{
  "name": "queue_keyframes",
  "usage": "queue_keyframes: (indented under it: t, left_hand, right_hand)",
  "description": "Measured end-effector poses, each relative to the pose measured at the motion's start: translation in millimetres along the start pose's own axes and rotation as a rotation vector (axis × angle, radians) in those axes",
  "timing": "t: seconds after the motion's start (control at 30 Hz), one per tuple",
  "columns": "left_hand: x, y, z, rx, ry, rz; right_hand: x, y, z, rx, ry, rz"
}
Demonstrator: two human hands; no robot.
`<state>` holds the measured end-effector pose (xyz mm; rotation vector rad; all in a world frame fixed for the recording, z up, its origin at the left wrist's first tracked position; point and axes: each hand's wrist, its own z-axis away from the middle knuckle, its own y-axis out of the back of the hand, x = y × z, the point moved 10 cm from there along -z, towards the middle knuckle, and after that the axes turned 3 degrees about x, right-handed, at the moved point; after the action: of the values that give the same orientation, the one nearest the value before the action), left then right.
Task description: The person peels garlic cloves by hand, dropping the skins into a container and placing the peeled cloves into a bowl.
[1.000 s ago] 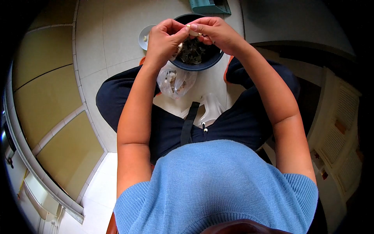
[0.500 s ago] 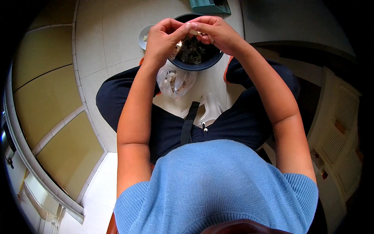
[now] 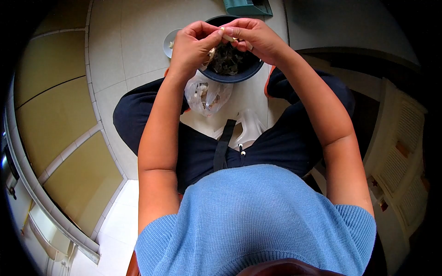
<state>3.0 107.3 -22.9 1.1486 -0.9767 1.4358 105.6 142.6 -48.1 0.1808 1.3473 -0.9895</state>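
Our left hand (image 3: 189,48) and right hand (image 3: 264,40) pinch a pale clove (image 3: 229,38). The dish (image 3: 166,45) holds little; the bag (image 3: 216,99) holds more.

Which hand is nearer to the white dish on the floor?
Left: the left hand is just to the right of the white dish; the right hand is farther right, partly over the dark basin.

Dish (image 3: 167,40) left of basin (image 3: 230,79)

Soft, uneven light, fisheye-bent edges, black corners, right side dim.
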Motion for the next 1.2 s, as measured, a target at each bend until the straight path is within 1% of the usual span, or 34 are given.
queue_keyframes:
  t: [0.1, 0.17, 0.43, 0.5, 0.6, 0.83, 0.9, 1.13, 1.2]
  left_hand:
    - [-2.4, 0.8, 0.3, 0.005, 0.016, -0.007]
    - [-2.2, 1.2, 0.5, 0.013, 0.017, -0.023]
    - [-0.2, 4.1, -1.2, 0.058, -0.026, -0.013]
    - [7.9, 3.6, 0.1, 0.070, -0.098, -0.088]
    - [9.9, 6.3, 1.2, 0.101, -0.131, -0.127]
    - [8.5, 10.5, -0.7, 0.137, -0.093, -0.210]
    - [-2.0, 14.3, -2.9, 0.153, -0.022, -0.005]
    - [-1.1, 14.4, -2.0, 0.153, -0.018, 0.016]
    - [1.2, 14.4, -2.0, 0.152, -0.048, 0.064]
  right_hand:
    - [-1.2, -2.1, 1.2, -0.005, -0.004, 0.011]
    - [-5.4, -2.6, 1.9, -0.002, 0.037, 0.077]
    - [-5.9, 2.5, -1.7, 0.035, 0.049, 0.004]
    - [-8.5, 1.4, -1.2, 0.024, 0.058, -0.003]
    - [-8.7, 1.4, -0.3, 0.037, 0.055, 0.014]
    - [-6.9, 3.1, -1.1, 0.062, 0.069, 0.070]
    - [-6.3, 6.1, -2.2, 0.084, 0.068, 0.055]
    - [-6.1, 12.0, -3.4, 0.095, 0.074, -0.036]
    - [-7.4, 14.4, -4.1, 0.100, 0.086, -0.050]
